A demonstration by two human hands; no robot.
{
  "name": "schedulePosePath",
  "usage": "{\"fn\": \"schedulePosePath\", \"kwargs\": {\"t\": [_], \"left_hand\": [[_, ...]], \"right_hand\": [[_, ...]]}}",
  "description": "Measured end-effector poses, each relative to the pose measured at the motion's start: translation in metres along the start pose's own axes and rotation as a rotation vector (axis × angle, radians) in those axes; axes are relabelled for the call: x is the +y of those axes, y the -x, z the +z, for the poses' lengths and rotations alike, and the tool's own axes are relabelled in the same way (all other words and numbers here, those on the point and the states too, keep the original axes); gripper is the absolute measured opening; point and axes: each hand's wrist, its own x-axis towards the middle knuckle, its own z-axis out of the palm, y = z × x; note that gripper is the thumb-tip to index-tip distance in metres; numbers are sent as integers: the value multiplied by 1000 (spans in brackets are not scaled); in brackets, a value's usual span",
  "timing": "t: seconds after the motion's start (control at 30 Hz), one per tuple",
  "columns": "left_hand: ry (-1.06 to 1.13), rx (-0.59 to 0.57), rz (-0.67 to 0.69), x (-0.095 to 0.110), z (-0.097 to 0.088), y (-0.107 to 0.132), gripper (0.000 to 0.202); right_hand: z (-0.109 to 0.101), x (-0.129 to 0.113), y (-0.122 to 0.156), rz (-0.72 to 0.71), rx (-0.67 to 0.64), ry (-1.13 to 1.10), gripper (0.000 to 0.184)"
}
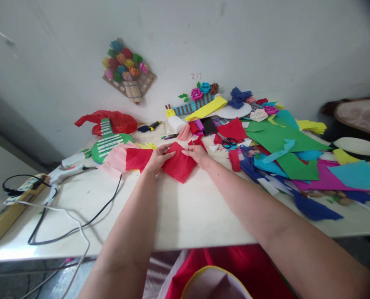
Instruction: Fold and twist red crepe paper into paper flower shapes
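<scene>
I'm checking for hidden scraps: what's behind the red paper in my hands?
Beyond the red paper, pink paper and a dark pen show; white tabletop shows below its lower edges. Whatever it directly covers cannot be seen.

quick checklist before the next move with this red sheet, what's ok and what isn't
1. Left hand gripping the red sheet: ok, thumb on its left side.
2. Right hand gripping it too: ok, pinching the upper right side.
3. Scissors apart from the hands: ok, they lie to the right of the right hand.
4. Loose coloured sheets sorted: not ok, they overlap in a jumble on the right.
5. Black cord apart from the held sheet: ok, it loops on the left of the table.
6. White corded tool switched off: cannot tell.
</scene>
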Motion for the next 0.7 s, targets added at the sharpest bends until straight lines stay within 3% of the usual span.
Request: {"fn": "schedulePosePath", "kwargs": {"t": [0.17, 0.47, 0.7], "left_hand": [[-49, 29, -52, -4, -3, -1, 31], [-4, 53, -46, -4, -5, -1, 34], [63, 30, -77, -5, -8, -1, 28]], "right_hand": [[0, 0, 0, 7, -1, 3, 21], [1, -4, 1, 47, 11, -38, 19], [-2, -5, 1, -11, -20, 30, 19]]}}
